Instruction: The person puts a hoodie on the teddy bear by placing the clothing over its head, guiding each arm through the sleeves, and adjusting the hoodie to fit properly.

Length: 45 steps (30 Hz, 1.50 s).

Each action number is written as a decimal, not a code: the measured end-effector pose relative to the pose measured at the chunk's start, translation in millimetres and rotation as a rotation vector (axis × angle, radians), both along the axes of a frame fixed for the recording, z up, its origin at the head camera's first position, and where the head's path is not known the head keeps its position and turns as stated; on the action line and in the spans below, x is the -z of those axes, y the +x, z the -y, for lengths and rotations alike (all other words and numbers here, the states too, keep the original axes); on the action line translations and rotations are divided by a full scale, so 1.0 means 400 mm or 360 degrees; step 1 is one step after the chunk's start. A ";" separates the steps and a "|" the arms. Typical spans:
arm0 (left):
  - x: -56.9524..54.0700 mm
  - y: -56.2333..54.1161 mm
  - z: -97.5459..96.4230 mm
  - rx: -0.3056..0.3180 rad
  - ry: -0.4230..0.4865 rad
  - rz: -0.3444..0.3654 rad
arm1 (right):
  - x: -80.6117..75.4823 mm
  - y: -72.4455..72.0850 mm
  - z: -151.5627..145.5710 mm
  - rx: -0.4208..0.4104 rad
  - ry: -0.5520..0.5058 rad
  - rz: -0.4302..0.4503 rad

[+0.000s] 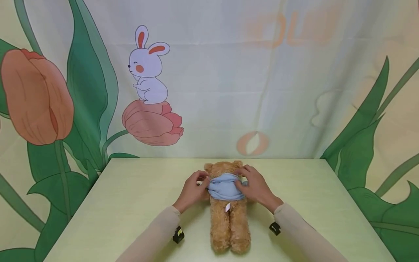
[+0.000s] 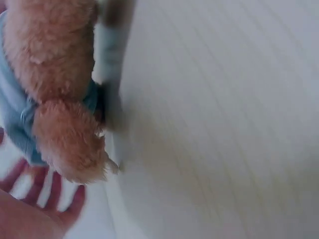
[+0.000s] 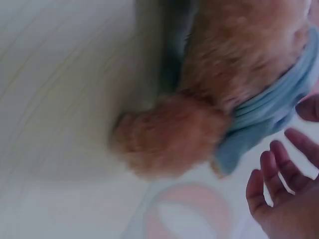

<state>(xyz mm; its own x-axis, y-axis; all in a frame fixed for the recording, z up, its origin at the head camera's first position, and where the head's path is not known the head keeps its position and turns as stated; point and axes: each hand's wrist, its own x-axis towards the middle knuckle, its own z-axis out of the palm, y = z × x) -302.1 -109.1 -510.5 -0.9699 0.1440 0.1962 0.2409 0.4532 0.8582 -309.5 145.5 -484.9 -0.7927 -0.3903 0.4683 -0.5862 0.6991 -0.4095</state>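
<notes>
A brown teddy bear (image 1: 229, 227) lies on the table with its back up, head away from me and legs toward me. Its light blue shirt (image 1: 226, 187) is bunched around the upper back, and a small white tag (image 1: 227, 207) shows below. My left hand (image 1: 194, 189) is at the shirt's left edge; in the left wrist view its fingers (image 2: 37, 189) are spread beside the cloth. On the other side, my right hand (image 1: 258, 185) has its thumb by the shirt's upper right and its fingers near the head. A gap shows between thumb and fingers (image 3: 281, 167) in the right wrist view.
The pale yellow-green table (image 1: 140, 189) extends to both sides of the bear. Behind it hangs a curtain (image 1: 209, 80) printed with tulips and a white rabbit. Small black wrist mounts (image 1: 178, 234) hang beneath both sleeves.
</notes>
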 end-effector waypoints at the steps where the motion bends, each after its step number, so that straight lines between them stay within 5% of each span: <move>1: 0.002 0.001 0.007 -0.0051 0.0051 0.0090 | -0.008 0.008 0.002 0.0022 -0.0019 -0.0003; 4: 0.007 0.005 0.023 -0.0123 0.0199 0.0438 | -0.029 0.033 0.011 0.0083 -0.0015 0.0035; 8: 0.007 0.014 0.033 -0.0050 0.0416 0.0803 | -0.053 0.069 0.030 0.0125 0.0068 0.0126; 19: 0.029 0.023 0.039 0.0458 0.0920 0.1125 | -0.057 0.113 0.073 0.0102 0.0254 0.0229; 25: 0.018 0.024 0.023 0.0450 0.1046 0.1008 | -0.048 0.109 0.078 0.0121 0.0124 0.0238; 32: -0.014 0.042 0.017 0.0395 0.1181 0.0797 | -0.040 0.082 0.045 0.0114 -0.0271 0.0364; 36: -0.029 0.057 0.014 0.0463 0.0992 0.0649 | -0.031 0.061 0.024 0.0092 -0.0424 0.0452; 40: -0.032 0.070 -0.005 0.0329 0.0685 0.0441 | -0.021 0.051 0.016 0.0045 -0.0532 0.0526; 45: -0.037 0.078 -0.030 0.0139 0.0629 0.0246 | -0.019 0.049 0.022 -0.0049 -0.0599 0.0630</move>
<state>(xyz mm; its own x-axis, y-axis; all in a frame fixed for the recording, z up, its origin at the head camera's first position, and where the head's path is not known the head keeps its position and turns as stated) -271.0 -97.1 -495.8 -0.9798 0.1696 0.1062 0.1188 0.0660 0.9907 -289.9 136.9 -477.2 -0.9275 -0.2792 0.2484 -0.3544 0.4465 -0.8216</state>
